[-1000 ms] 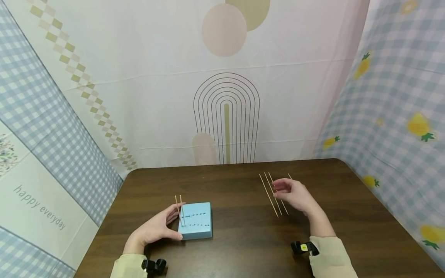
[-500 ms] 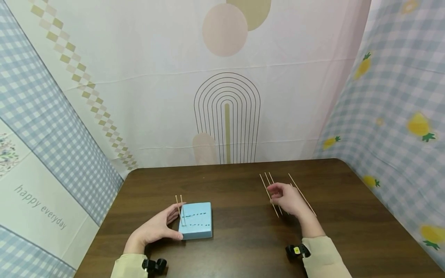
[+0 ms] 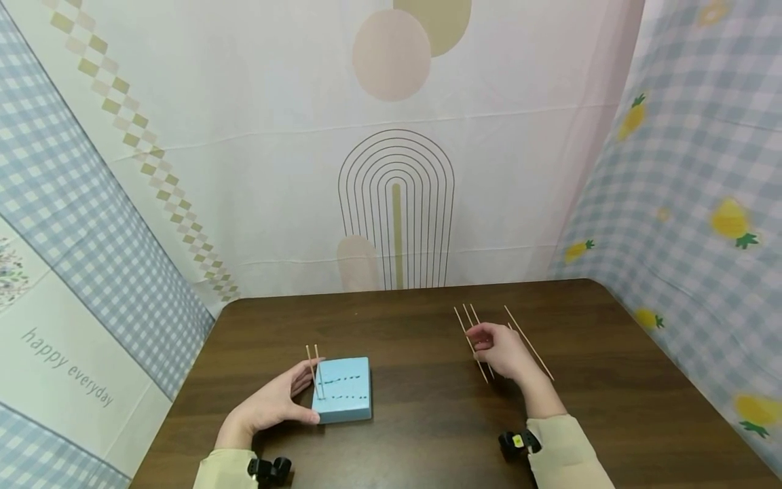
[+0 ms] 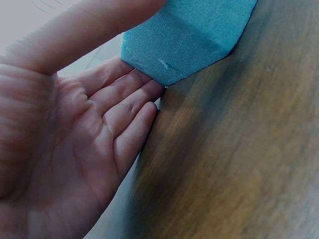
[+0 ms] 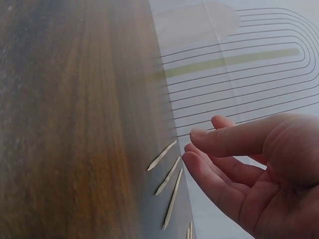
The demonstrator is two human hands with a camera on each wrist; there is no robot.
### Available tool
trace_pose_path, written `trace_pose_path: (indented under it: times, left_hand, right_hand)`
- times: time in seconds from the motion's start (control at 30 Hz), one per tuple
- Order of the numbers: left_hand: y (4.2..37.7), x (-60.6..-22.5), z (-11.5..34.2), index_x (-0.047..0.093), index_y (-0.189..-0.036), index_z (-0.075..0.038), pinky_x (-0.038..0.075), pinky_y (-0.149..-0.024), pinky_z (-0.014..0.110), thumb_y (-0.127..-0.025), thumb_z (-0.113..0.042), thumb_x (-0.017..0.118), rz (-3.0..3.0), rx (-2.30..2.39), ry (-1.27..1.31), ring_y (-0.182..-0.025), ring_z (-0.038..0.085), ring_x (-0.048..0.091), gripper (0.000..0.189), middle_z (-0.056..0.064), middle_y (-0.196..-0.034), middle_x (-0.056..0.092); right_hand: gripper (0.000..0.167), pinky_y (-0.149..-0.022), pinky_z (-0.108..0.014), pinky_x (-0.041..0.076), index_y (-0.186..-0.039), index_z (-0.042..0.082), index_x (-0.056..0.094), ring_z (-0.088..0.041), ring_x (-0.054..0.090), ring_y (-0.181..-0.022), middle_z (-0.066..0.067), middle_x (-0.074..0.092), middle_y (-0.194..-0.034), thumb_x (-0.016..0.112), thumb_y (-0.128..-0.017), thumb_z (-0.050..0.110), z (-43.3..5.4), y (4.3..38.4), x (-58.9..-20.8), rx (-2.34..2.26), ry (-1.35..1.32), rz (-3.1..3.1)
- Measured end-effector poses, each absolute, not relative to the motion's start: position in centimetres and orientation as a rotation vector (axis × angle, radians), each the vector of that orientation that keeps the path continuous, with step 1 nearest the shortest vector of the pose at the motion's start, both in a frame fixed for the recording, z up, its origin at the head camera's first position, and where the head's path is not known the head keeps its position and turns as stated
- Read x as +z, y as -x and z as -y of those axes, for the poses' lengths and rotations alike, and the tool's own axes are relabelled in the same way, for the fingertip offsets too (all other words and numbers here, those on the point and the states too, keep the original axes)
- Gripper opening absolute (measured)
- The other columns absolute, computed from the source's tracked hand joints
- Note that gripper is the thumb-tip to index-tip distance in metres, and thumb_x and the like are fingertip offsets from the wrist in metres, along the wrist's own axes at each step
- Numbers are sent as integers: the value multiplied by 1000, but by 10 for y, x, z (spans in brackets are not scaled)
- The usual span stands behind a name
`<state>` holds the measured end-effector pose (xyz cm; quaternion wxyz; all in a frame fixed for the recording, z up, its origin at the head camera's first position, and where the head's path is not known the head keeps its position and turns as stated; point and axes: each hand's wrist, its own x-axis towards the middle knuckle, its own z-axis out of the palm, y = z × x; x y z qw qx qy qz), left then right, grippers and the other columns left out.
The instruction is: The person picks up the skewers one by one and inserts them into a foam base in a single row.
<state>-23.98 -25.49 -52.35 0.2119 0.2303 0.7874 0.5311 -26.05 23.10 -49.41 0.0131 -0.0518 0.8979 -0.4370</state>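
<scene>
A brown table fronts patterned cloth, left fingers clasping a blue block, right fingers apart near sticks.

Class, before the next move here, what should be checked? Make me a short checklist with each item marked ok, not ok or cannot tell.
1. Blue block flat on the table: ok.
2. Left grip steadying the block: ok, thumb at its front left corner, fingers at its left side and back.
3. Standing sticks upright in the block: ok, two at its left side, leaning slightly.
4. Loose sticks within reach: ok, lying beneath and beside the right grip.
5. Stick held in the right grip: not ok, none shows between thumb and fingers.
6. Dark marks are open holes: cannot tell, too small.
</scene>
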Motion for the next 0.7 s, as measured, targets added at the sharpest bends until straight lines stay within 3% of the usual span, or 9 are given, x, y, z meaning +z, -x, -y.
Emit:
trace_pose_path:
  times: [0.53, 0.7]
  left_hand:
    - [241, -525, 255, 22, -168, 4, 30, -109, 8, -86, -13, 92, -2172, 1491, -642, -156, 51, 23, 109, 30, -170, 26]
    - [240, -525, 255, 21, -168, 4, 30, -110, 8, -86, -13, 92, -2175, 1487, -648, -156, 51, 23, 109, 30, -170, 25]
  right_hand:
    - [37, -88, -46, 61, -123, -1, 73, -30, 72, -104, -17, 73, -123, 81, -88, -9, -229, 262, -499, -1336, 140, -2801]
    - [37, -89, -48, 60, -122, 2, 74, -27, 72, -102, -14, 74, -116, 82, -87, -8, -228, 261, -500, -1289, 118, -2819]
